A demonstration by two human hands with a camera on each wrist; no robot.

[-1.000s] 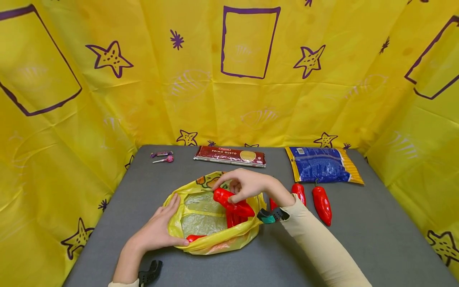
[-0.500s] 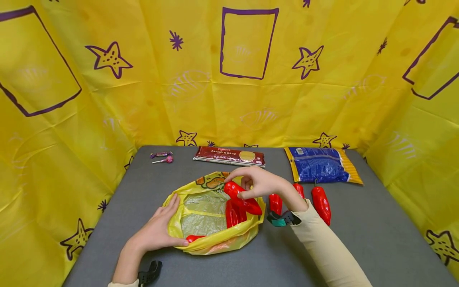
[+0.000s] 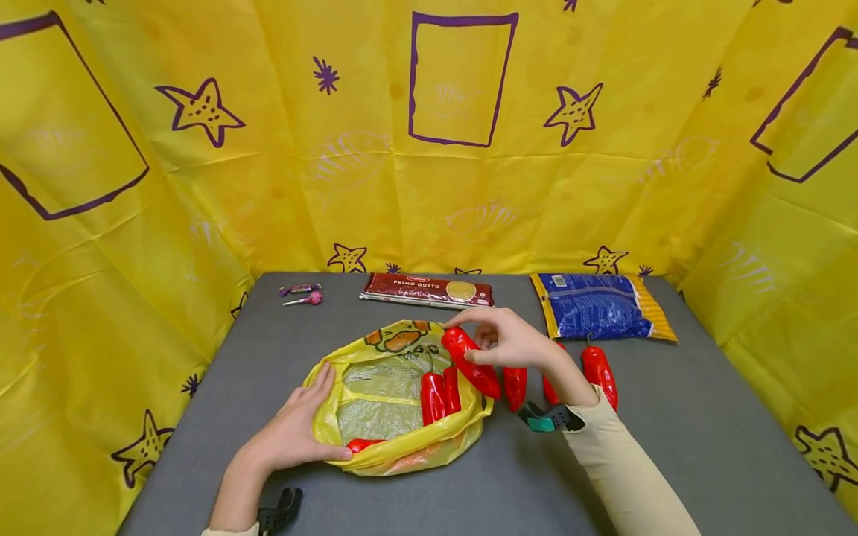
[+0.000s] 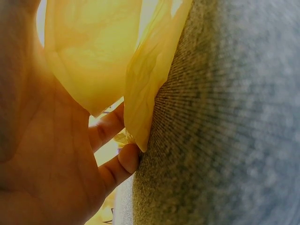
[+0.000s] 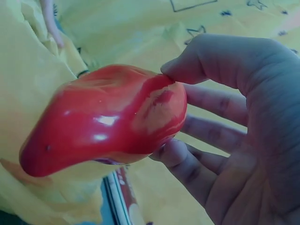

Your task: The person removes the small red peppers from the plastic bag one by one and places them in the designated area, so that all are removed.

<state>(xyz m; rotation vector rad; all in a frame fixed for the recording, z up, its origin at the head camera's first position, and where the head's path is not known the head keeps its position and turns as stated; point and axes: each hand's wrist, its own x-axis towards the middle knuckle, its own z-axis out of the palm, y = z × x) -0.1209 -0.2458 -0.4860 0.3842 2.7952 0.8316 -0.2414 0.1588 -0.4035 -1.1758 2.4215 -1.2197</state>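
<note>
My right hand (image 3: 512, 339) pinches a long red pepper (image 3: 472, 362) between thumb and fingers, over the right rim of a yellow plastic bag (image 3: 429, 450). Up close in the right wrist view, the pepper (image 5: 108, 115) is glossy, its narrow end pointing away from the fingers. At the bag's left side rests my left hand (image 3: 288, 428), fingers straight along the rim and thumb at the front edge. The left wrist view shows the fingers (image 4: 119, 166) touching the bag's thin side (image 4: 140, 93). Inside the bag lie two red peppers (image 3: 432, 398) side by side, and another (image 3: 364, 445) shows near my left thumb.
More red peppers lie right of the bag: one (image 3: 515, 388) beside it, one partly behind my right wrist, one (image 3: 599, 374) farther right. Along the back of the grey table stand a blue and yellow packet (image 3: 596, 309), a dark red packet (image 3: 429, 290), a lollipop (image 3: 313, 298) and a wrapped candy (image 3: 300, 289).
My right hand has moved to the right with its pepper, from over the bag's opening to its right rim, uncovering the two peppers inside. The left hand has stayed in place.
</note>
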